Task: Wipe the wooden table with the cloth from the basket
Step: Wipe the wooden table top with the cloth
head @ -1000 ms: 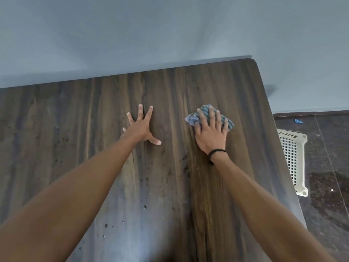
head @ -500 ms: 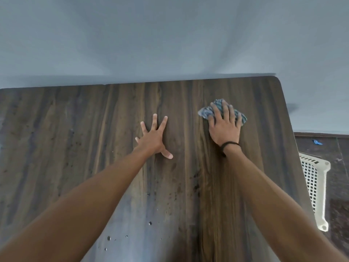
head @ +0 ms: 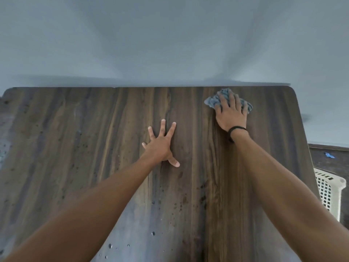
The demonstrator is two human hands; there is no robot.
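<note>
Now pressing cloth (head: pixel 211 100) under flat, straight-fingered right hand (head: pixel 231 115); bracing table (head: pixel 85 148) with spread left hand (head: pixel 160 146), nearer and leftward.

Right hand (head: pixel 231 115) flat atop cloth (head: pixel 212 100), left hand (head: pixel 160 146) flat on wooden table (head: pixel 75 140)

this looks like a simple room in a home: a dark wooden table (head: pixel 75 148) with rounded corners stands with its far edge against a plain pale wall (head: pixel 170 44). past the table's right edge a white plastic lattice basket (head: pixel 337 183) sits on a dark floor (head: pixel 340 162), where a small blue scrap (head: pixel 329 155) lies near the wall.
</note>
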